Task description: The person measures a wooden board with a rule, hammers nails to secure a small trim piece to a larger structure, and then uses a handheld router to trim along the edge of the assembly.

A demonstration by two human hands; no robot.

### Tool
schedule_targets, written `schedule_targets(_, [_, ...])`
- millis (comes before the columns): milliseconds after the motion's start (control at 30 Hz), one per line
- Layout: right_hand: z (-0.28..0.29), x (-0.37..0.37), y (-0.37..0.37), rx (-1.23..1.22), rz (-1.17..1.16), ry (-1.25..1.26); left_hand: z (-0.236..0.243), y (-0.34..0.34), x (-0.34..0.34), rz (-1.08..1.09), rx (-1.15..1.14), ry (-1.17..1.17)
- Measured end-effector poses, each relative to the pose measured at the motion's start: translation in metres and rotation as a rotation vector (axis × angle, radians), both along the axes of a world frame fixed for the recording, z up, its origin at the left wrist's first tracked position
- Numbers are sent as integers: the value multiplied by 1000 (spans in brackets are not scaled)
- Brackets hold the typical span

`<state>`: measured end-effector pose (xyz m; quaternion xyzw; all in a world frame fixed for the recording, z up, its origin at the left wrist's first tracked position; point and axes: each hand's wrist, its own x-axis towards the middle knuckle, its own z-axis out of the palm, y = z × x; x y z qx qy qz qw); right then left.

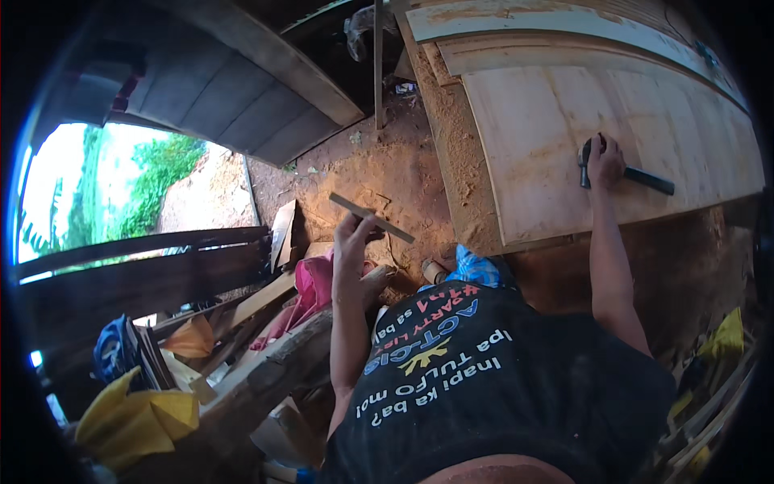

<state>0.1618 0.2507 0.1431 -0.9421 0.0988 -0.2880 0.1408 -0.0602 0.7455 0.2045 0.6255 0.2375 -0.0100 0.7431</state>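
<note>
Head view, seen from above: a thin wooden strip (pixel 372 217) is gripped in the closed left hand (pixel 352 242), raised over sawdust-covered ground (pixel 379 173). Far right, a black-handled hammer (pixel 633 173) is clasped by the right hand (pixel 605 164), resting on a pale plywood sheet (pixel 548 129).

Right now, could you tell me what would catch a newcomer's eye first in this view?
Probably the large pale plywood sheet at upper right, where the right hand grips a dark-handled hammer resting on it. Next, the left hand at centre holds up a thin wooden strip above sawdust-covered ground.
</note>
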Motion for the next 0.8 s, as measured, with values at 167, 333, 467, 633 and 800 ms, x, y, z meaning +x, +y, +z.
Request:
schedule_targets(167, [4,-2,3,-2,-50,1,7,27,47,-176,5,-59])
schedule_targets(333, [4,1,8,-23,-81,77,9,35,88,-361,-23,-74])
schedule_targets(467, [5,4,2,5,-73,76,17,27,127,-589,54,-103])
schedule_targets(633, [6,-1,-8,51,-80,6,29,-14,192,-829,40,-147])
schedule_targets(800, [16,-3,-2,196,-36,10,33,-54,254,-1102,137,-229])
